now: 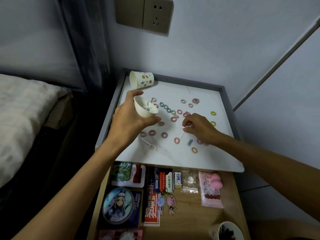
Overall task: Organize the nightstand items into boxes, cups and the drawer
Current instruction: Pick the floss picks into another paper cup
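Observation:
My left hand [129, 118] grips a white paper cup [144, 108] tilted toward the right above the nightstand top [199, 153]; white floss picks lie inside it. My right hand [199, 126] pinches a white floss pick [183, 127] just above the white surface. Another floss pick [149, 144] lies near the front left. Several small coloured hair ties [167, 107] are scattered over the top. A second paper cup [141, 81] with orange dots lies on its side at the back left corner.
The drawer [190, 205] below stands pulled out, holding cards, a round badge [118, 205], keychains [166, 202], an eraser and a pink packet [210, 189]. A cup [225, 231] with dark contents sits at its front right. A bed [22, 118] lies to the left; a wall socket [144, 13] is above.

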Tool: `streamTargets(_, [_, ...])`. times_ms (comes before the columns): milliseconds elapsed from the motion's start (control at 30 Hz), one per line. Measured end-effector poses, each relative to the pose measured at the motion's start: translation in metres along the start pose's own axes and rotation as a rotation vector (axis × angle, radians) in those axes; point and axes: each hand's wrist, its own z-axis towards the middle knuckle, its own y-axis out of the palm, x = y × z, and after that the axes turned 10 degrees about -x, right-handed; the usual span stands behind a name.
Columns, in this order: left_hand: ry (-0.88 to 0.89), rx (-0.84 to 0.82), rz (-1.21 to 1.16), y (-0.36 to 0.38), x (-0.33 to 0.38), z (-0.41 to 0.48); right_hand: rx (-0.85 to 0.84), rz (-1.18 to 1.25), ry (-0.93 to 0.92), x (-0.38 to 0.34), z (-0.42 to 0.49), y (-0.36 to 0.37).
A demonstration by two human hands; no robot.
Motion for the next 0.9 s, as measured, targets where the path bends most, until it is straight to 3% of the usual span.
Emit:
streamTargets(433, [-0.008,-0.017,0.003,0.002,0.000,0.000,-0.097,-0.010,-0.184,0.000,-0.003,-0.004])
streamTargets(900, [0.004,-0.012,-0.010,-0.001,-0.002,0.000,-0.105,-0.065,0.028,0.005,-0.004,-0.017])
